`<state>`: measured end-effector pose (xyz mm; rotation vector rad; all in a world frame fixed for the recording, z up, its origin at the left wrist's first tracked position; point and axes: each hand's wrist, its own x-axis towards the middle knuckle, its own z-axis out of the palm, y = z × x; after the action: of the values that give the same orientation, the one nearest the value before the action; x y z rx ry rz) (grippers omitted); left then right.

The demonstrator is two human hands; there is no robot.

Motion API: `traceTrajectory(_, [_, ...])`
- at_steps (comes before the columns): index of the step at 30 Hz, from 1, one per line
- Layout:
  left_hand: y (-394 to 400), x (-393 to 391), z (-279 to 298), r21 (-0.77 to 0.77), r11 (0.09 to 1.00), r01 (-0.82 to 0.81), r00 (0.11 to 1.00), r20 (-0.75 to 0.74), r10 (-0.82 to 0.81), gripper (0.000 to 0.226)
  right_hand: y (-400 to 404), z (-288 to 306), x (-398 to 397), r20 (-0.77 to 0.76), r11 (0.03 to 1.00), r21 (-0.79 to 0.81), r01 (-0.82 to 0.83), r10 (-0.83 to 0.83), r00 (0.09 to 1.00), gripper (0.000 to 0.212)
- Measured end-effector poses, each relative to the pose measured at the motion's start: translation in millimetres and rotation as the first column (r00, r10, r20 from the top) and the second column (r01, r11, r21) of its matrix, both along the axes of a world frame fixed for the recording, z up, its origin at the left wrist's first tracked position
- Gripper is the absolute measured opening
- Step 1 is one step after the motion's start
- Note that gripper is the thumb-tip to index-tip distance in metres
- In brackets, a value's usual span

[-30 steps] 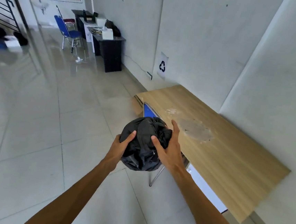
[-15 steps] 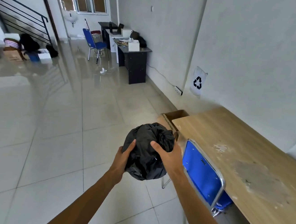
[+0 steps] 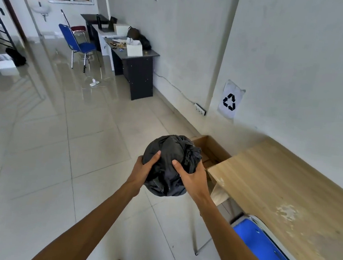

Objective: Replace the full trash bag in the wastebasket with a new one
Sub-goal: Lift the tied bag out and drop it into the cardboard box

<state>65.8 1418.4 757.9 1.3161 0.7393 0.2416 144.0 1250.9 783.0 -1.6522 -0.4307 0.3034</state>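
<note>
**Over the tiled floor: a bundled black trash bag held in both hands**

Above the pale tiled floor (image 3: 38,159), the black trash bag (image 3: 168,163) is bunched into a ball and held out in front of the person, off every surface. The left hand (image 3: 142,172) cups its left side, thumb pressed into the plastic; the right hand (image 3: 193,179) grips the right side, fingers (image 3: 199,166) curled round behind it. What the bag contains cannot be seen. Just beyond it an open cardboard box (image 3: 208,148) sits on the floor beside the wooden table (image 3: 276,186), its inside partly hidden. A white sheet with a black recycling symbol (image 3: 230,102) hangs on the wall. A blue chair (image 3: 269,254) is cut off at the lower right.
</note>
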Motion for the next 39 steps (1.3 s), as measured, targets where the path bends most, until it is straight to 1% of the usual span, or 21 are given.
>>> traceTrajectory(3, [57,56,-6,0.004,0.999,0.051,0.999,-0.014,-0.051,0.1,56,-12,42,-0.05,0.998,-0.037,0.058,-0.06,0.997,0.086])
traceTrajectory(5, [92,98,-9,-0.017,0.994,0.106,0.994,-0.027,-0.106,0.093,91,-15,74,-0.054,0.99,-0.069,0.124,-0.128,0.99,0.084])
traceTrajectory(7, [119,140,-7,-0.009,0.991,0.135,0.99,-0.039,-0.135,0.082,119,-17,108,-0.056,0.981,-0.081,0.174,-0.179,0.982,0.076])
traceTrajectory(9, [141,184,-8,-0.003,0.984,0.177,0.981,-0.075,-0.177,0.081,142,-19,142,-0.073,0.972,-0.076,0.222,-0.227,0.971,0.067])
traceTrajectory(11, [160,226,-12,0.016,0.975,0.22,0.972,-0.094,-0.217,0.079,159,-20,172,-0.092,0.96,-0.069,0.27,-0.276,0.957,0.063])
traceTrajectory(12, [170,251,-16,0.019,0.968,0.249,0.964,-0.101,-0.246,0.082,167,-24,192,-0.096,0.952,-0.072,0.297,-0.303,0.948,0.062])
traceTrajectory(14, [186,302,-24,0.018,0.949,0.315,0.946,-0.09,-0.313,0.098,180,-36,233,-0.106,0.934,-0.095,0.345,-0.354,0.929,0.065])
traceTrajectory(16, [196,347,-30,0.036,0.928,0.37,0.923,-0.129,-0.363,0.107,189,-50,275,-0.117,0.915,-0.118,0.387,-0.399,0.909,0.071])
traceTrajectory(17, [202,373,-40,0.034,0.922,0.385,0.915,-0.141,-0.377,0.105,194,-60,299,-0.119,0.905,-0.129,0.405,-0.419,0.9,0.072])
traceTrajectory(21, [215,460,-62,0.044,0.904,0.425,0.887,-0.219,-0.406,0.073,212,-86,384,-0.154,0.885,-0.171,0.433,-0.458,0.876,0.068])
traceTrajectory(23, [222,508,-75,0.039,0.886,0.462,0.866,-0.237,-0.441,0.063,218,-96,427,-0.165,0.87,-0.212,0.445,-0.481,0.861,0.074])
traceTrajectory(24, [225,531,-82,0.042,0.874,0.484,0.854,-0.239,-0.461,0.061,221,-102,449,-0.173,0.863,-0.23,0.45,-0.492,0.854,0.077])
traceTrajectory(25, [228,554,-90,0.049,0.861,0.506,0.842,-0.248,-0.48,0.064,223,-107,469,-0.186,0.857,-0.244,0.453,-0.5,0.846,0.076])
traceTrajectory(28, [234,614,-120,0.064,0.841,0.537,0.809,-0.324,-0.491,0.095,229,-127,519,-0.211,0.83,-0.287,0.479,-0.542,0.813,0.074])
traceTrajectory(29, [234,634,-128,0.038,0.832,0.553,0.791,-0.336,-0.511,0.093,231,-136,535,-0.22,0.816,-0.3,0.493,-0.562,0.797,0.075])
traceTrajectory(31, [231,667,-134,0.018,0.807,0.59,0.768,-0.321,-0.554,0.076,234,-153,564,-0.245,0.798,-0.321,0.51,-0.59,0.769,0.077])
traceTrajectory(33, [231,703,-157,0.022,0.763,0.646,0.725,-0.329,-0.605,0.073,237,-174,593,-0.268,0.776,-0.348,0.526,-0.62,0.737,0.077])
traceTrajectory(36, [233,752,-206,0.072,0.698,0.713,0.676,-0.339,-0.655,0.084,242,-211,630,-0.306,0.729,-0.38,0.569,-0.68,0.666,0.076])
traceTrajectory(38, [237,787,-269,0.064,0.662,0.747,0.625,-0.41,-0.665,0.099,246,-247,656,-0.34,0.699,-0.399,0.593,-0.714,0.612,0.076])
traceTrajectory(39, [239,803,-311,0.047,0.653,0.756,0.604,-0.434,-0.669,0.101,248,-268,669,-0.353,0.684,-0.413,0.601,-0.729,0.587,0.077])
